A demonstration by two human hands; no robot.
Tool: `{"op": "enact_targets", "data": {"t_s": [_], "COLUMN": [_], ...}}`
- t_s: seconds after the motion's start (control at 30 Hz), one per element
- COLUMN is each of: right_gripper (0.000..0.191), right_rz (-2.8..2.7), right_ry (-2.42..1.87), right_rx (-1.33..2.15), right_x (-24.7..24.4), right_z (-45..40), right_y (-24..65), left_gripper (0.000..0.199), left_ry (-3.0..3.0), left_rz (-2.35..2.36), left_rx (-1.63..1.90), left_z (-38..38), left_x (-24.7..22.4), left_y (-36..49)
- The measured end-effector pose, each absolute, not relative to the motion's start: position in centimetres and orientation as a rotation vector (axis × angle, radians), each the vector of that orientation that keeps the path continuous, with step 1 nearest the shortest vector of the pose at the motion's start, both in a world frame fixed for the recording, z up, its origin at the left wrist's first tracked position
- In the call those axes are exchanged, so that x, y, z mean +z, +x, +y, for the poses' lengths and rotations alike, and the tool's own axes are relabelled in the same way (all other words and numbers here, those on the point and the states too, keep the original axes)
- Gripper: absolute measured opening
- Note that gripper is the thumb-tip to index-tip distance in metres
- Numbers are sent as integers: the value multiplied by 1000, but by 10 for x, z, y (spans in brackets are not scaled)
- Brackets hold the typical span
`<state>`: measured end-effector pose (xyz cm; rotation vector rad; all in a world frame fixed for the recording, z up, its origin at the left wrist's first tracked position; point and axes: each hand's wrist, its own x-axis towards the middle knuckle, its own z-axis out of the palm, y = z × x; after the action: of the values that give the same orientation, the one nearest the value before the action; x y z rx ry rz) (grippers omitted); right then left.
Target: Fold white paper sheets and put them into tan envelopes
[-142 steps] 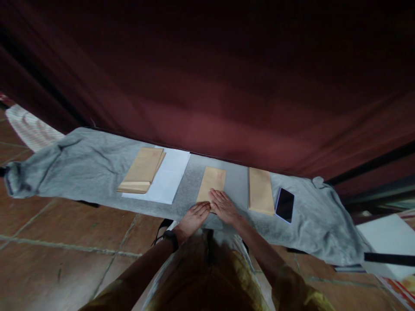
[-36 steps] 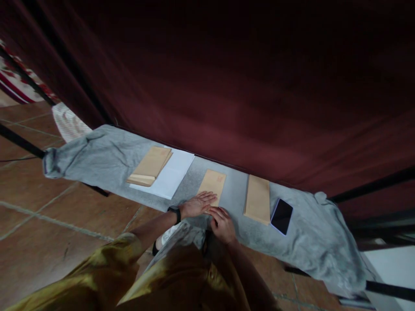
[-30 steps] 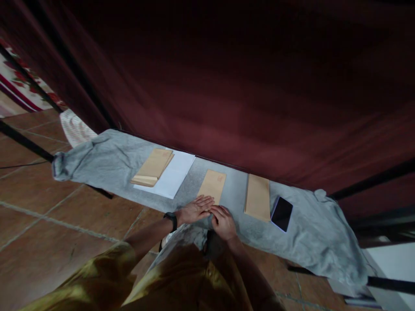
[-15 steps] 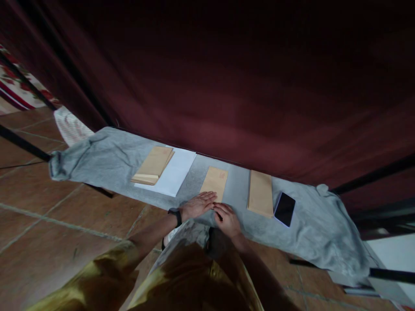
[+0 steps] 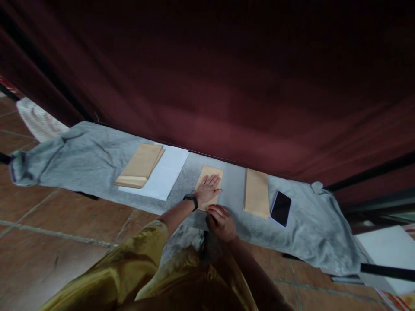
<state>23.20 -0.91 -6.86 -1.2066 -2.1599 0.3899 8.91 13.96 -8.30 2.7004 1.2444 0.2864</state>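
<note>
A brown paper envelope [image 5: 210,169] lies on the grey cloth right in front of me. Flat across its middle rests my left hand [image 5: 207,189], open with its fingers stretched, a dark band on the wrist. My right hand [image 5: 223,222] is at the envelope's near right corner. Its fingers are curled and closed at that edge; the thumb side is partly in shadow. To the left, several brown envelopes [image 5: 141,164] are stacked partly over white paper sheets [image 5: 170,168]. On the right lies another stack of brown envelopes [image 5: 256,192].
A phone [image 5: 280,209] with a dark screen lies beside the right stack. The grey cloth [image 5: 97,149] covers a long narrow table. Behind it hangs a dark red curtain [image 5: 207,103]. Tiled floor [image 5: 81,250] shows below, and a white panel [image 5: 389,255] stands at the lower right.
My left hand has slid from the near edge up onto the middle of the envelope. My right hand stays at the near edge, its fingers more curled. The view has shifted slightly.
</note>
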Motion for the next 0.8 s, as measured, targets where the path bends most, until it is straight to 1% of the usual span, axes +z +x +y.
{"op": "enact_targets", "data": {"t_s": [0.23, 0.4, 0.8], "right_gripper": [41, 43, 32], "right_rz": [-2139, -2153, -2161], "right_ry": [-1223, -1234, -1231], "right_rx": [521, 484, 443], "right_x": [-64, -61, -64], "right_z": [-9, -9, -8], "right_y": [232, 232, 231], "left_gripper": [66, 63, 57], "left_ry": [2681, 2695, 2775], "left_rz": [1288, 1247, 1053], "left_rx": [352, 328, 272], "left_z": [157, 156, 135], "left_x": [-84, -85, -82], "left_y": [103, 100, 76]}}
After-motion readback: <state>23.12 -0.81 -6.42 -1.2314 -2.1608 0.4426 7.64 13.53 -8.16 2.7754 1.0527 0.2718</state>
